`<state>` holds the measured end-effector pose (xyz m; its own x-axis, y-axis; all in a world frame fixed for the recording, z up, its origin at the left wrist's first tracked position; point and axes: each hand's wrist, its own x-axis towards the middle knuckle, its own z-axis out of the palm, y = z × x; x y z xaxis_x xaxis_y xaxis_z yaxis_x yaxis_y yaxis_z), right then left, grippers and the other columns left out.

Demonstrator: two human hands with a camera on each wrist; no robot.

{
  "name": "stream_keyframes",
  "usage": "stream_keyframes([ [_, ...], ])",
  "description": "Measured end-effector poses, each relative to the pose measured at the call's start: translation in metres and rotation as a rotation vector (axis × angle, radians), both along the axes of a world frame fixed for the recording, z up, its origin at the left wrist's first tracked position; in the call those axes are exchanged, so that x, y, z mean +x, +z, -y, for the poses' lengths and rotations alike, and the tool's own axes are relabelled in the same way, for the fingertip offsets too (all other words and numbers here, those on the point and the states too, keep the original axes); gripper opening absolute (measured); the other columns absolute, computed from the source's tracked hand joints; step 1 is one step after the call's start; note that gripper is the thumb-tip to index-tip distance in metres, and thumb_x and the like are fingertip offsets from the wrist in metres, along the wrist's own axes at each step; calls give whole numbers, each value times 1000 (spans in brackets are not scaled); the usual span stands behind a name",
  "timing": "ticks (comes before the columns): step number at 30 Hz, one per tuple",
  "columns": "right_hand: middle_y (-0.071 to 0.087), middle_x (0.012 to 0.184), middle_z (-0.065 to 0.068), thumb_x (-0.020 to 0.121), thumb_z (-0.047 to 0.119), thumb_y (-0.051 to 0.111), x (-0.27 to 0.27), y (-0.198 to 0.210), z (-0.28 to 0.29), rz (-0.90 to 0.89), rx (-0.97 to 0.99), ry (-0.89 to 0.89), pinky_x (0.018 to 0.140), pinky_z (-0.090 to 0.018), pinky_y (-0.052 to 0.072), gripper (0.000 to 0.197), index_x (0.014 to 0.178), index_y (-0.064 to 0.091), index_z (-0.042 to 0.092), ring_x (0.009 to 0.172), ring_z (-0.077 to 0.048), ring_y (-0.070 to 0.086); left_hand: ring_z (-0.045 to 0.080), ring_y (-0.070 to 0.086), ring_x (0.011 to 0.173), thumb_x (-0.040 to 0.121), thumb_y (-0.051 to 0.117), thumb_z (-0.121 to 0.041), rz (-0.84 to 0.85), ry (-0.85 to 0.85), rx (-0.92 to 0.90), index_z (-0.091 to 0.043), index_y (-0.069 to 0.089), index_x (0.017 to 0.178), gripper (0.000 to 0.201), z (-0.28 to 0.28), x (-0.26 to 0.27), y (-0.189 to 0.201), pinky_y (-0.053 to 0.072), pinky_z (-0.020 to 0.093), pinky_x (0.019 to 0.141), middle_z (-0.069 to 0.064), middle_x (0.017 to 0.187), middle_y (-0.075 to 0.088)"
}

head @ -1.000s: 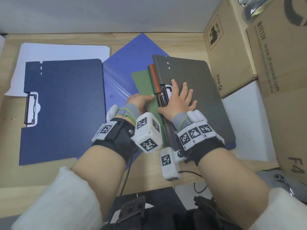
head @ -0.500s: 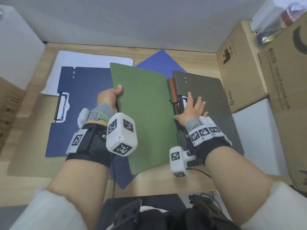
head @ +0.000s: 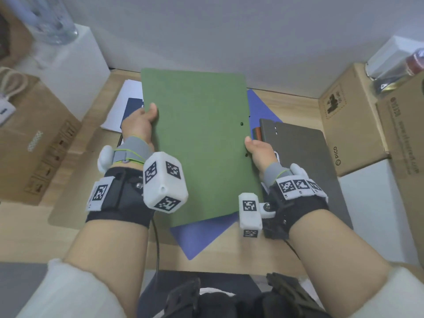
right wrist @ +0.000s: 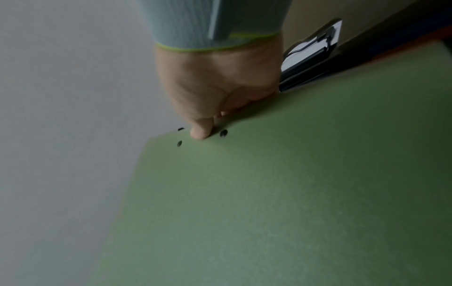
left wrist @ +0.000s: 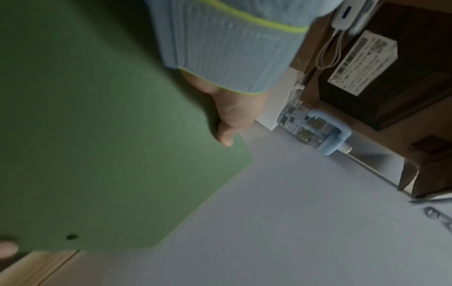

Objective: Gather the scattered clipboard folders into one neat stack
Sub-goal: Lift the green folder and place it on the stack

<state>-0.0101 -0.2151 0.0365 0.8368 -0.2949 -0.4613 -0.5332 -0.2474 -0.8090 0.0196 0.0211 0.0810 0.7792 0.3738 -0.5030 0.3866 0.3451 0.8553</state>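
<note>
A green clipboard folder (head: 199, 143) is held up off the desk, tilted toward the far wall. My left hand (head: 143, 121) grips its left edge with the thumb on top (left wrist: 226, 135). My right hand (head: 258, 149) pinches its right edge near the rivet holes (right wrist: 203, 129). A grey folder (head: 305, 152) lies on the desk at the right, with an orange one's edge (head: 258, 133) showing beside it. A light blue-violet folder (head: 202, 235) lies under the green one. A dark navy folder (head: 134, 106) is mostly hidden behind my left hand.
White paper (head: 124, 104) lies at the desk's back left. Cardboard boxes (head: 351, 125) stand along the right, another box (head: 34, 143) at the left with a white block (head: 75, 60) behind it. The grey wall (head: 206, 37) closes the back of the desk.
The green folder has been pulled out from the pile and lifted clear of the desk. My right hand left the grey folder and took the green folder's right edge.
</note>
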Motion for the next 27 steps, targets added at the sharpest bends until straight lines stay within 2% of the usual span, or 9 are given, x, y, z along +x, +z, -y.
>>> stream_keyframes([
  [3,55,75,-10,91,31,54,-4,13,7,74,101,-145,71,-32,44,45,85,59,-13,70,-18,50,19,55,110,80,68,-10,-4,-47,127,-12,35,143,72,13,1,-1,43,33,102,6,138,50],
  [5,64,67,-4,94,24,51,-2,26,8,115,222,-175,69,-31,51,30,73,62,6,60,-18,57,24,33,139,72,75,-18,-88,-207,375,-21,26,148,91,26,0,3,29,39,115,7,155,23],
  [8,67,71,-6,94,18,51,4,50,-2,249,346,-177,71,-33,54,23,74,58,10,66,-21,60,22,16,148,76,74,-25,-82,-555,494,-25,25,150,89,56,-6,24,17,36,120,5,161,10],
  [13,55,61,-2,86,8,59,5,92,-19,404,328,-90,49,-19,45,26,65,48,18,44,-7,52,9,33,139,84,65,-33,116,-816,202,-24,17,152,84,95,-10,63,32,22,104,-3,157,28],
  [16,58,58,-2,74,11,67,-1,104,-30,444,153,34,51,-24,50,16,71,53,18,46,-9,56,-6,59,90,90,56,-34,145,-826,89,-29,14,152,75,106,-7,80,46,14,60,-4,136,51],
  [18,62,65,-5,64,19,70,-5,108,-36,474,53,89,66,-39,56,15,68,56,22,62,-20,61,-5,62,55,92,55,-25,213,-778,16,-25,13,152,73,109,-5,84,46,13,44,-4,99,62],
  [21,67,75,1,72,8,72,-9,111,-37,526,107,165,80,-34,57,22,76,58,24,73,-11,64,16,59,68,87,61,-13,277,-768,-25,-17,23,148,72,107,0,85,49,23,68,4,86,59],
  [24,66,88,1,83,6,66,-12,112,-35,535,238,177,85,-18,51,22,102,62,17,77,2,63,19,56,69,94,48,-7,315,-748,-80,-14,52,99,9,97,4,89,54,19,54,5,81,54],
  [27,60,123,-9,89,7,58,-15,110,-30,499,284,199,107,-28,40,40,129,52,8,116,-12,57,19,61,69,100,38,-13,310,-743,-227,-11,46,108,12,91,8,84,56,25,55,6,81,55],
])
